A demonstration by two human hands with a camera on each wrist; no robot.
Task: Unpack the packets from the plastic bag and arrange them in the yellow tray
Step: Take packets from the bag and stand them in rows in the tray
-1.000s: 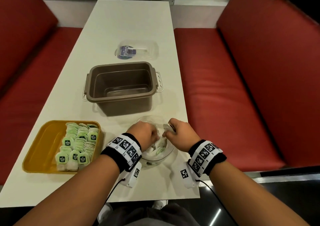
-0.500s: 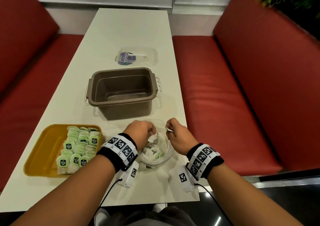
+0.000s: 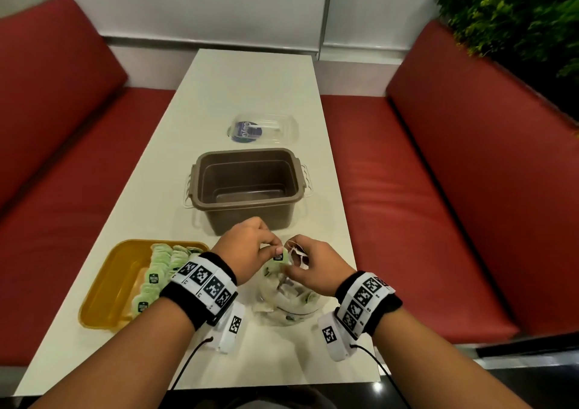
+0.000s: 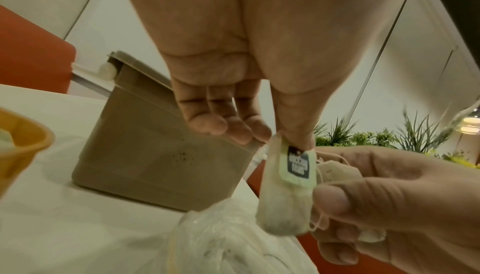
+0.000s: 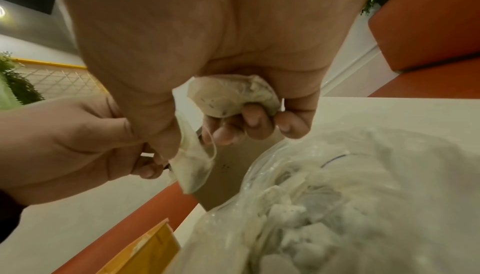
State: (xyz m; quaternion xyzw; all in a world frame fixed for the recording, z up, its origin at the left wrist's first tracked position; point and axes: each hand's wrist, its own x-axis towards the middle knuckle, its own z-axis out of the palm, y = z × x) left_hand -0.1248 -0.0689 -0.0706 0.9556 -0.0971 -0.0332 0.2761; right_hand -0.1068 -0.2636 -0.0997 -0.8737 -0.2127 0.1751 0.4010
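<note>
A clear plastic bag (image 3: 288, 302) of tea bag packets lies near the table's front right. Just above it, my left hand (image 3: 275, 247) pinches the top of a white packet with a green tag (image 4: 285, 186), which hangs down. My right hand (image 3: 294, 267) holds a second packet (image 5: 233, 95) in its curled fingers, while its thumb (image 4: 335, 198) touches the hanging packet, whose string tangles between both. The yellow tray (image 3: 109, 286) sits at the left, with several rows of packets (image 3: 159, 271) in its right half.
A brown plastic tub (image 3: 250, 186) stands open right behind the hands. Farther back is a clear lidded container (image 3: 264, 128). Red bench seats (image 3: 407, 205) flank the narrow white table (image 3: 244, 89). The bag lies close to the table's right edge.
Both hands have risen out of the bag's mouth. My left hand now holds a tagged packet up in the air, and my right hand has come in against it.
</note>
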